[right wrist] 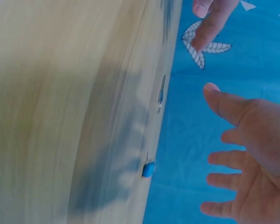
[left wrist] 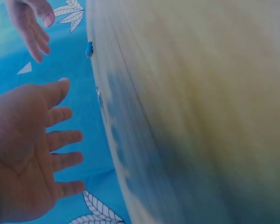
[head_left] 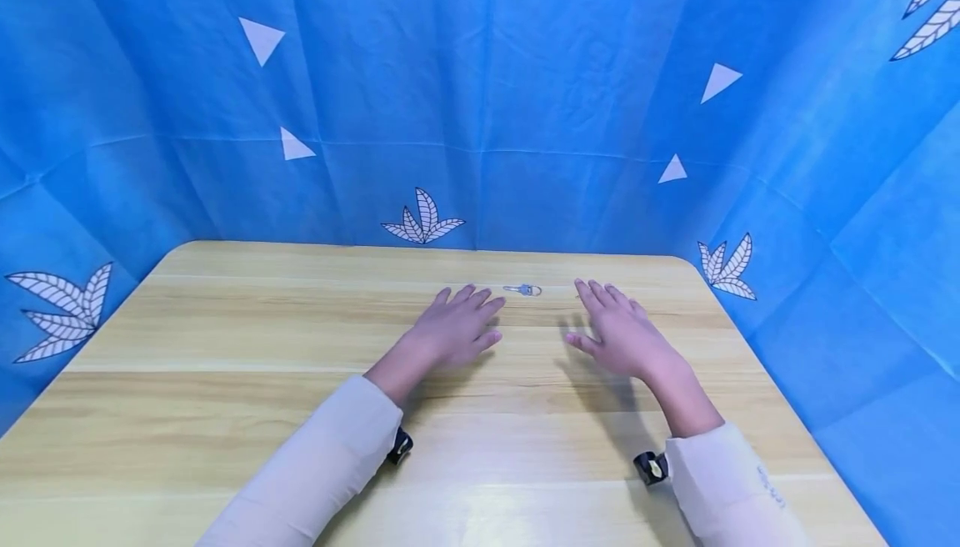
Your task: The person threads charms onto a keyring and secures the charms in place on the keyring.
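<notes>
A small key with a ring (head_left: 521, 289) lies flat near the far side of the wooden table. My left hand (head_left: 456, 332) hovers over the wood to the left of it, fingers spread and holding nothing. On the other side, my right hand (head_left: 624, 337) is also raised, fingers extended and palm bare. A small blue object (right wrist: 149, 169) rests on the table near the right hand; the right wrist view shows it beside the key (right wrist: 161, 93), but its kind cannot be told. In the head view the right hand mostly hides it.
The pale wooden table (head_left: 225, 414) has rounded far corners. Blue cloth (head_left: 570, 97) printed with white leaves and triangles hangs behind it and on both sides. Dark wrist cameras, such as the right one (head_left: 651, 468), sit at the cuffs.
</notes>
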Tool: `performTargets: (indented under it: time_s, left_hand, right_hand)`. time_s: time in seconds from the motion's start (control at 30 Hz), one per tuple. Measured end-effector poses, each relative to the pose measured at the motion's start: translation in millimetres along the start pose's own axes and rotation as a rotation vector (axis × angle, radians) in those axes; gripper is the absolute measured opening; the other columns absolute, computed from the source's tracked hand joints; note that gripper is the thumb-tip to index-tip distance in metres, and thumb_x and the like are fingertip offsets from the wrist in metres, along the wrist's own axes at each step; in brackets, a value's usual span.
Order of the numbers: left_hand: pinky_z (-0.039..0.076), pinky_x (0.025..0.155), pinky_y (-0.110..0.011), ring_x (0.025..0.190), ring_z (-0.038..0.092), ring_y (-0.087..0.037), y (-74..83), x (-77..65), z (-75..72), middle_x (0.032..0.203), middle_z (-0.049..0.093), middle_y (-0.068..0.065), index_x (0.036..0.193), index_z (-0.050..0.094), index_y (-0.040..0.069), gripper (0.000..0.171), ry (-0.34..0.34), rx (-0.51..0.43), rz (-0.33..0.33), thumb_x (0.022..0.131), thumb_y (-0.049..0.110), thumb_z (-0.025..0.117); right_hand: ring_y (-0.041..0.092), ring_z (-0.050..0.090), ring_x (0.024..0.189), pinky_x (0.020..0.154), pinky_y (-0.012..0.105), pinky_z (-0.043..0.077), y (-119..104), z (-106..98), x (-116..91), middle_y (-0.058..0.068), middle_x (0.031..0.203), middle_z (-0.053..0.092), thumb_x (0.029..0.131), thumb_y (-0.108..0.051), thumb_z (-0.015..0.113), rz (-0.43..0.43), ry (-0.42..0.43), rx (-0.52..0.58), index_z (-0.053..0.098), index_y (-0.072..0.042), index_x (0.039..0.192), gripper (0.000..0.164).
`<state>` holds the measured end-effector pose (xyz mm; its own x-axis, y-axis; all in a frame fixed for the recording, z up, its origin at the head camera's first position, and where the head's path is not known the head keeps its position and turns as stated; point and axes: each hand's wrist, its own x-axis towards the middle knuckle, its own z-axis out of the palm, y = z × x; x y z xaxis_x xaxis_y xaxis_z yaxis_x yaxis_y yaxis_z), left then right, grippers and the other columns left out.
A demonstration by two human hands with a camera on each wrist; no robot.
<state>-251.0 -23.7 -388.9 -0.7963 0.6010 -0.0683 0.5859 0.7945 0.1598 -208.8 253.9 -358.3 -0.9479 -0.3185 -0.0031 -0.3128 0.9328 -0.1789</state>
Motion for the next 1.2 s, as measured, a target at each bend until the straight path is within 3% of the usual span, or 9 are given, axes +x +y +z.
performTargets:
  time_s: [0.43,0.7,0.93,1.2]
  left_hand:
    - [0.032,0.116,-0.056,0.144,0.04,-0.031,-1.9,55.0,-0.7,0.157,0.045,-0.008,0.158,0.039,0.017,0.057,0.059,0.058,0.075,0.107,0.039,0.052]
    - [0.031,0.117,-0.056,0.14,0.043,-0.029,0.0,86.9,2.3,0.154,0.048,-0.007,0.154,0.045,0.017,0.052,0.023,0.032,0.091,0.106,0.036,0.056]
    - [0.037,0.113,-0.051,0.14,0.043,-0.028,1.0,111.5,8.2,0.154,0.047,-0.006,0.155,0.044,0.019,0.051,0.022,0.015,0.072,0.108,0.034,0.053]
    - [0.035,0.113,-0.051,0.139,0.041,-0.028,-1.9,124.5,14.1,0.156,0.045,-0.004,0.155,0.045,0.023,0.051,0.016,-0.071,0.027,0.107,0.034,0.054]
  right_hand:
    - [0.053,0.037,0.141,0.106,0.074,0.033,30.4,-5.0,27.0,0.031,0.154,0.041,0.1,-0.023,0.068,-0.034,-0.006,-0.026,0.036,0.002,0.156,0.069]
    - [0.051,0.046,0.135,0.104,0.07,0.038,40.9,-0.7,48.5,0.028,0.148,0.049,0.1,-0.019,0.067,-0.045,-0.016,-0.032,0.046,0.0,0.151,0.058]
    - [0.051,0.049,0.131,0.104,0.066,0.041,55.0,10.7,67.6,0.028,0.145,0.052,0.1,-0.017,0.065,-0.04,-0.019,-0.04,0.052,0.0,0.147,0.051]
    - [0.047,0.053,0.128,0.103,0.063,0.044,72.1,25.0,77.5,0.026,0.138,0.057,0.102,-0.015,0.062,-0.018,-0.006,-0.019,0.055,-0.001,0.144,0.045]
